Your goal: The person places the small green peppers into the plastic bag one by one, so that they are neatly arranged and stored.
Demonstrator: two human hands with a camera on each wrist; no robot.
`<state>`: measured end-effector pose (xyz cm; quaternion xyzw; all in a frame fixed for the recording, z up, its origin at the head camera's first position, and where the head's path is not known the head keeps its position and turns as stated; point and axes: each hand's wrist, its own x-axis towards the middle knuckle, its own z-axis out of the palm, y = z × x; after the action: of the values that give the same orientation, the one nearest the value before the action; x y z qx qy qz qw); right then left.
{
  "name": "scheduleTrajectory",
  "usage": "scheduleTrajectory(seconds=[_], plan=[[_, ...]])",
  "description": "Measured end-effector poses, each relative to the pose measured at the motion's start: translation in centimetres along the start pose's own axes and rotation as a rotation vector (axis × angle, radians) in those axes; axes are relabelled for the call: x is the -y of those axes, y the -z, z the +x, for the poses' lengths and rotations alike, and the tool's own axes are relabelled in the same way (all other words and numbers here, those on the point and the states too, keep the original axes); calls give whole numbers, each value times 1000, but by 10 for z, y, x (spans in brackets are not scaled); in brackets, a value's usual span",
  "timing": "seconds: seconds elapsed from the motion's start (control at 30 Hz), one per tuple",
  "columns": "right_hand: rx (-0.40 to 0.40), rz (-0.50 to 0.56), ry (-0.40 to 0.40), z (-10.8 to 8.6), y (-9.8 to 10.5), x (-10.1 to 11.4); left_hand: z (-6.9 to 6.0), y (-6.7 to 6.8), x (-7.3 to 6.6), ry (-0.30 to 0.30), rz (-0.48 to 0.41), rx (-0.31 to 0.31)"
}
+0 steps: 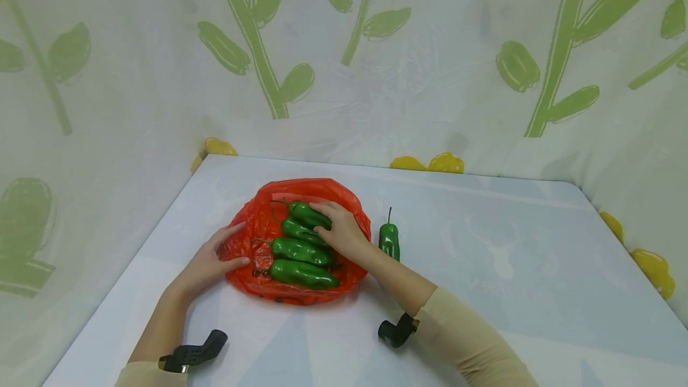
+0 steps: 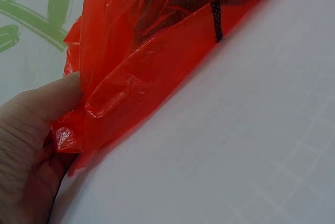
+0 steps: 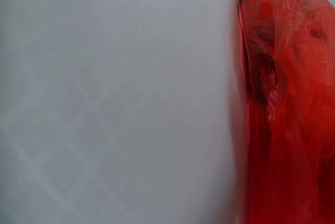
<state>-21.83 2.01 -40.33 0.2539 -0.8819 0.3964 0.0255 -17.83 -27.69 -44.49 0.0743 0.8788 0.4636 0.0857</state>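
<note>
A red plastic bag (image 1: 352, 196), spread wide, lies on the table with several long green peppers in it, side by side with stems to the left. My right hand (image 1: 344, 232) holds the farthest green pepper (image 1: 302, 212), fingers on its far side and thumb on its near side. At the bag's left side, my left hand (image 1: 206, 258) touches the red plastic with fingers and thumb spread apart. The left wrist view shows the left thumb (image 2: 65, 96) against the bag's edge (image 2: 118, 103); the other fingers are mostly hidden. The right wrist view shows mainly the bag (image 3: 298, 130) and tabletop.
One more green pepper (image 1: 389, 239) lies outside the bag on its right, stem pointing away, partly behind the right forearm. The white table (image 1: 516, 291) ends at a curtain (image 1: 430, 88) with printed green and yellow plants. Each wrist wears a black camera mount (image 1: 196, 354).
</note>
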Motion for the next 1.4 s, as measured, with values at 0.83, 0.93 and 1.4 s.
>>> scheduleTrajectory(seconds=[0.83, 0.93, 1.4], plan=[[-31, 1, 34, -7, 3, 3, 0, 0, 0, -9, 4, 3], [-26, -2, 37, -10, 5, 4, 0, 0, 0, -12, 5, 3], [-57, 34, 87, -21, 12, 3, 0, 0, -1, 1, 8, 7]])
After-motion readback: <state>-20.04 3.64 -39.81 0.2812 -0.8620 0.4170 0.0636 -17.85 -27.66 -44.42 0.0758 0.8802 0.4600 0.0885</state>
